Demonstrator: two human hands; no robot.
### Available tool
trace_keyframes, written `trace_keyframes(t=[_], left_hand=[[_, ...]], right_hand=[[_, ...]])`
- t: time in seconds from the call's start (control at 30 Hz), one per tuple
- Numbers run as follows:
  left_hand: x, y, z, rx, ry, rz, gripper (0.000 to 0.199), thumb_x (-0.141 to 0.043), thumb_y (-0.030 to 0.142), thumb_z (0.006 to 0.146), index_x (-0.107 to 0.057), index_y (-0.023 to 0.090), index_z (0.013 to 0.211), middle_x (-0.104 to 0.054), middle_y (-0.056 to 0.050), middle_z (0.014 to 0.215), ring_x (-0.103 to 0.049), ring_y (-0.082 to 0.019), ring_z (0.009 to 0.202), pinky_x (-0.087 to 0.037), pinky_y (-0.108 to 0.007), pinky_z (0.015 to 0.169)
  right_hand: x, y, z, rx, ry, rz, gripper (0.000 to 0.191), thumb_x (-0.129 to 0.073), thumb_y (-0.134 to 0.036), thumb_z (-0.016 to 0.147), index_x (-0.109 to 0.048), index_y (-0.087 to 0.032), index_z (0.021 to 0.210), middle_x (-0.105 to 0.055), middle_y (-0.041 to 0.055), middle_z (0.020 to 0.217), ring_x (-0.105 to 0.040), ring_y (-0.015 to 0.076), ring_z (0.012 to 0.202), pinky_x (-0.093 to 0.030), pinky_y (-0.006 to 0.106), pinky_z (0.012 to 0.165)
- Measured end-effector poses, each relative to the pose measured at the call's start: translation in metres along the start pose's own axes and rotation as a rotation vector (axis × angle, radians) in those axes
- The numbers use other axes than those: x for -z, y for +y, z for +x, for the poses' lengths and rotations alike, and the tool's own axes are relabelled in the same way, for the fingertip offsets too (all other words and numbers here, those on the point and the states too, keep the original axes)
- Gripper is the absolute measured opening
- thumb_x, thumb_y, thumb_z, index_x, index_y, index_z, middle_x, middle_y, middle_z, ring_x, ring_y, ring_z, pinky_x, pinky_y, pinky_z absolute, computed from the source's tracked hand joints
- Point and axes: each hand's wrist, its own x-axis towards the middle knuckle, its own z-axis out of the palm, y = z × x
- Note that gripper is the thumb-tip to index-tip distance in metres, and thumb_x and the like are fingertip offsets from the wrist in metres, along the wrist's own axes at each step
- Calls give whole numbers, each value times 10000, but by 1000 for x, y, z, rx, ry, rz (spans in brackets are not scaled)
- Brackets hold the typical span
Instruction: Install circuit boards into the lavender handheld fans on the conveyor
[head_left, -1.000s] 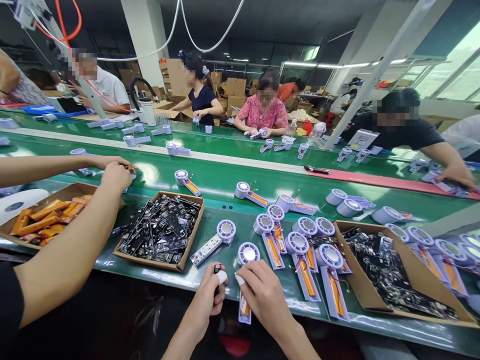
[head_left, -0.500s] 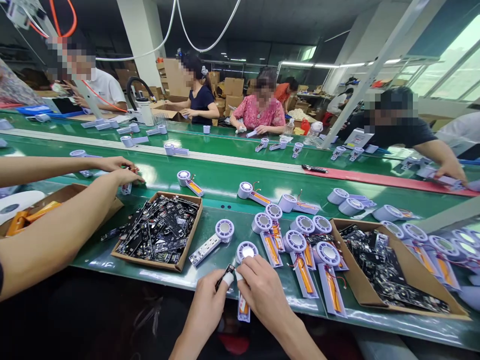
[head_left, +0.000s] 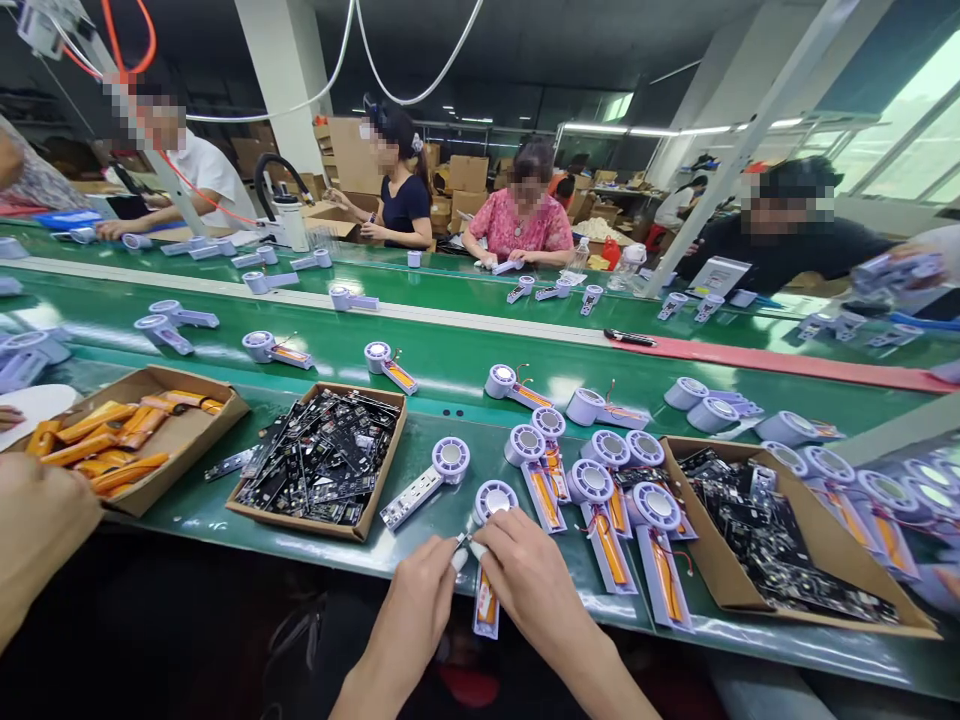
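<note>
Near the front edge of the green bench [head_left: 300, 552], a purple fan unit [head_left: 486, 600] with an orange battery in its handle lies beneath my hands. My left hand [head_left: 420, 600] is closed on a small circuit board, mostly hidden by the fingers. My right hand [head_left: 525, 565] pinches at the board's end, over the fan's neck; what its fingertips hold is too small to make out. White covers show on fingertips of both hands. A fan with a white slotted handle [head_left: 412, 498] lies just left of the fan under my hands.
Boxes of black circuit boards stand left [head_left: 315, 460] and right [head_left: 780, 540]. A box of orange batteries [head_left: 187, 440] is farther left, beside a co-worker's hand [head_left: 45, 530]. Fans with orange batteries [head_left: 606, 545] cluster at right; others lie on the green belt [head_left: 420, 335].
My fingertips have come together over the fan, and the board has turned and is more hidden. The co-worker's arms at left have pulled back, leaving a fan on the belt. Belt fans have shifted right.
</note>
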Motion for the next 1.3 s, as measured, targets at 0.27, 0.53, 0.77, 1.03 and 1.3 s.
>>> trace_keyframes(t=[0.27,0.53,0.77,1.03,1.3], left_hand=[[15,-3,8,-63,-93,-26,275,-386,242,978,-569,205,776,-589,-16,758,-543,-174,711,-357,-261,644],[2,-4,6,39,-27,-138,258,-373,286,978,-604,217,888,-640,-39,842,-586,-205,795,-396,-287,725],[-11,-5,-2,237,56,-200,256,-401,318,943,-594,216,1076,-700,-79,928,-627,-263,864,-432,-336,760],[-14,-5,-5,261,46,-303,237,-353,329,968,-471,254,1159,-693,-52,1001,-651,-215,803,-471,-346,786],[-12,4,-5,171,79,-290,322,-337,249,960,-429,255,1269,-631,-95,1219,-630,-232,1058,-475,-360,884]], right_hand=[[14,4,4,25,-96,199,227,-497,-103,934,-638,-245,1041,-606,22,894,-573,182,847,-488,311,738],[18,19,-10,-177,82,415,192,-539,-210,924,-647,-251,1077,-650,64,1086,-601,226,995,-500,374,872],[26,17,-25,-560,157,436,254,-495,-350,918,-696,-195,923,-662,35,712,-573,172,560,-466,260,486],[20,4,-15,-386,115,488,145,-550,-257,909,-694,-242,921,-631,55,1017,-597,207,959,-463,311,852],[6,0,-4,-326,128,661,142,-543,-208,917,-676,-236,955,-640,26,886,-599,190,847,-473,305,763]])
